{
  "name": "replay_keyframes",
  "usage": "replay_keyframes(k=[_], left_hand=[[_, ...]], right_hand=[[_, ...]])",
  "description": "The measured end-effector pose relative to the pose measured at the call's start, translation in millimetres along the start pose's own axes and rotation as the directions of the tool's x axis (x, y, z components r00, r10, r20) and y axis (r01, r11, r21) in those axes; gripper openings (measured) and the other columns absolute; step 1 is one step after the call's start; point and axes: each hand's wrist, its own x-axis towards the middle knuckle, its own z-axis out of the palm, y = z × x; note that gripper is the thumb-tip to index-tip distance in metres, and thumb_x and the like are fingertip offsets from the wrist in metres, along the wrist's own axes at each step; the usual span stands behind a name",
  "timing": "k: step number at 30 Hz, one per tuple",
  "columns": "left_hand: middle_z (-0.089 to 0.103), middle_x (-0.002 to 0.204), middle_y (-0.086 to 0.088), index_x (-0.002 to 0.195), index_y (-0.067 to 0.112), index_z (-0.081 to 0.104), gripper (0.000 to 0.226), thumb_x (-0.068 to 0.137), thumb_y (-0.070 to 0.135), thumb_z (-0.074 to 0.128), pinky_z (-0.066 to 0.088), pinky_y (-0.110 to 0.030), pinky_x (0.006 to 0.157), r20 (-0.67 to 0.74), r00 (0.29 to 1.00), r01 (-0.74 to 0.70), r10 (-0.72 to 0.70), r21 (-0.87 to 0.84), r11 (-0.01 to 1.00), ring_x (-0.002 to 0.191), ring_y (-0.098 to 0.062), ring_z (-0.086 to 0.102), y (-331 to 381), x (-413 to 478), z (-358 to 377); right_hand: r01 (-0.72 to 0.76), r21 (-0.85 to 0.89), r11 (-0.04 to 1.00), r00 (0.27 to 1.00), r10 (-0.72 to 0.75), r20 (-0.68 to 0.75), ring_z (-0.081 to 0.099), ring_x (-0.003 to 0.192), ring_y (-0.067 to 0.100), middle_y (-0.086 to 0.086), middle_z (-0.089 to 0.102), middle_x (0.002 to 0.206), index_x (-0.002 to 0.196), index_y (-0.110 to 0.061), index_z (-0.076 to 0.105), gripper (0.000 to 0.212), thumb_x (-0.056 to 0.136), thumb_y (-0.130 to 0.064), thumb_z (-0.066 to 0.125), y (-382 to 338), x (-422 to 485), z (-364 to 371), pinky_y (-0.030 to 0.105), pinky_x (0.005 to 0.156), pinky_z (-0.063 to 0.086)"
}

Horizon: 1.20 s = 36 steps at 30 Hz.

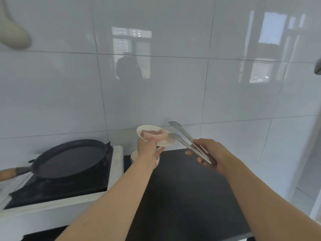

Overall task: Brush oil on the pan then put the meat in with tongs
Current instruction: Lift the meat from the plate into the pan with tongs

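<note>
I hold plate (166, 142) in left hand (147, 149); meat (152, 134) at 10 o'clock from right hand (208, 152), which grips tongs (184, 138), tips apart, nearest.

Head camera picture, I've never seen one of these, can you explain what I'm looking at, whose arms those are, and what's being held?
There is no machine here. A person wears a wide-angle camera on the head, looking forward and down, so the two bare arms are their own.

The left hand holds up a small white plate with raw meat on it. The right hand grips metal tongs, whose tips are open beside the plate.

On the left, a dark pan with nothing in it sits on a stove. A bowl stands on the dark counter, partly hidden behind the left hand. A tiled wall fills the background.
</note>
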Motion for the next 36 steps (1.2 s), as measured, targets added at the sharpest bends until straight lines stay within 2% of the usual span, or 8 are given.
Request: replay_keyframes(k=[4, 9, 13, 16, 22, 28, 33, 36], left_hand=[[0.069, 0.116, -0.008, 0.117, 0.012, 0.062, 0.058, 0.063, 0.009, 0.084, 0.062, -0.033, 0.074, 0.005, 0.998, -0.056, 0.056, 0.038, 0.998, 0.106, -0.025, 0.067, 20.7, 0.9, -33.9], [0.068, 0.119, -0.010, 0.118, 0.015, 0.064, 0.065, 0.057, 0.019, 0.087, 0.061, -0.043, 0.079, 0.036, 0.992, -0.121, 0.118, 0.100, 0.988, 0.107, -0.028, 0.067, 33.9, -0.8, -55.8], [0.069, 0.117, -0.010, 0.117, 0.016, 0.065, 0.058, 0.063, 0.020, 0.085, 0.061, -0.044, 0.078, 0.039, 0.992, -0.120, 0.118, 0.048, 0.992, 0.106, -0.027, 0.068, 41.1, -1.1, -69.5], [0.068, 0.119, -0.010, 0.120, 0.017, 0.063, 0.050, 0.073, 0.019, 0.080, 0.061, -0.039, 0.076, 0.031, 0.993, -0.115, 0.115, 0.011, 0.993, 0.105, -0.026, 0.067, 44.0, -3.6, -77.0], [0.065, 0.121, -0.010, 0.129, 0.015, 0.055, 0.045, 0.086, 0.011, 0.067, 0.061, -0.027, 0.061, 0.018, 0.995, -0.095, 0.095, -0.036, 0.995, 0.104, -0.025, 0.066, 52.8, -6.9, -91.0], [0.066, 0.123, -0.012, 0.126, 0.015, 0.059, 0.049, 0.080, 0.010, 0.074, 0.059, -0.042, 0.085, -0.001, 0.997, -0.080, 0.080, -0.083, 0.993, 0.109, -0.028, 0.066, 65.4, -4.0, -108.2], [0.067, 0.122, -0.011, 0.125, 0.012, 0.061, 0.051, 0.077, 0.017, 0.077, 0.060, -0.039, 0.083, -0.032, 0.996, -0.087, 0.084, -0.111, 0.990, 0.108, -0.026, 0.066, 81.8, -10.1, -122.0], [0.066, 0.123, -0.012, 0.126, 0.011, 0.060, 0.060, 0.071, 0.021, 0.082, 0.059, -0.043, 0.086, -0.071, 0.995, -0.087, 0.076, -0.161, 0.983, 0.108, -0.027, 0.066, 95.0, -15.9, -133.1]], right_hand=[[-0.064, -0.069, 0.996, 0.989, 0.073, 0.132, 0.047, 0.037, 0.013, 0.019, 0.077, 0.097, 0.097, -0.009, 0.067, 0.019, 0.093, -0.024, 0.056, -8.3, -9.9, 28.3, 0.017, 0.034, 0.038], [-0.068, -0.065, 0.996, 0.978, 0.080, 0.195, 0.046, 0.037, 0.013, 0.020, 0.076, 0.101, 0.100, -0.008, 0.065, 0.020, 0.093, -0.024, 0.056, -18.8, -12.2, 54.4, 0.017, 0.033, 0.037], [-0.065, -0.047, 0.997, 0.973, 0.073, 0.221, 0.047, 0.037, 0.013, 0.015, 0.078, 0.086, 0.097, -0.007, 0.065, 0.021, 0.093, -0.024, 0.054, -20.3, -8.6, 78.6, 0.020, 0.042, 0.039], [-0.077, 0.004, 0.997, 0.973, 0.074, 0.218, 0.047, 0.037, 0.013, 0.013, 0.077, 0.076, 0.086, -0.009, 0.065, 0.019, 0.093, -0.024, 0.055, -18.8, -8.7, 94.2, 0.020, 0.043, 0.040], [-0.091, 0.023, 0.996, 0.963, 0.082, 0.255, 0.049, 0.034, 0.010, 0.010, 0.070, 0.062, 0.096, -0.002, 0.062, 0.023, 0.096, -0.022, 0.051, -15.6, -8.2, 127.0, 0.017, 0.034, 0.040], [-0.037, -0.009, 0.999, 0.972, 0.038, 0.232, 0.049, 0.039, 0.011, 0.010, 0.066, 0.066, 0.097, -0.001, 0.064, 0.022, 0.096, -0.020, 0.054, -14.3, -7.1, 145.0, 0.018, 0.036, 0.040], [0.013, -0.012, 1.000, 0.968, -0.010, 0.251, 0.049, 0.038, 0.012, 0.010, 0.067, 0.065, 0.100, 0.001, 0.064, 0.024, 0.096, -0.020, 0.055, -22.3, -11.2, 160.9, 0.019, 0.036, 0.040], [0.041, -0.013, 0.999, 0.966, -0.037, 0.256, 0.049, 0.036, 0.012, 0.010, 0.069, 0.063, 0.098, -0.001, 0.064, 0.021, 0.096, -0.020, 0.056, -28.5, -15.2, 175.1, 0.019, 0.036, 0.041]])
